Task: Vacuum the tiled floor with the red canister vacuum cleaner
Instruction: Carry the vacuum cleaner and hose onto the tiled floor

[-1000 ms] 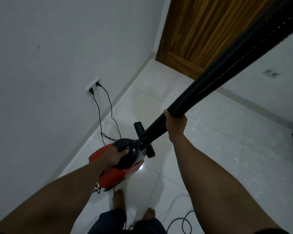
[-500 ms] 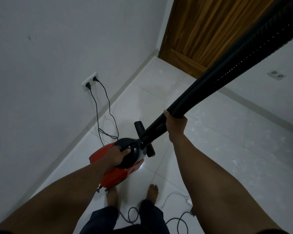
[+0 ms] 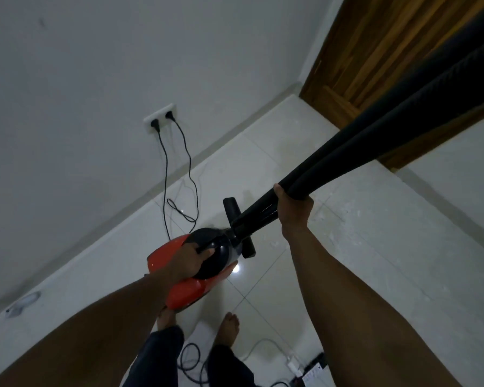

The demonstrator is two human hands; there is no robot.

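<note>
Tiled floor [image 3: 375, 247], vacuum [image 3: 190, 286] under left hand [image 3: 189, 259]

Dim, flat light all round, the white wall [image 3: 81, 79] gone grey-blue, and one small bright glare spot on the glossy tiled floor [image 3: 375, 247] just beside the red canister vacuum cleaner [image 3: 187, 277]. Wide-angle bending is strong at the edges, where the forearms swell large and the skirting line curves. The black hose [image 3: 403, 129] near the lens is soft and smeared, and shadows stay faint.
</note>
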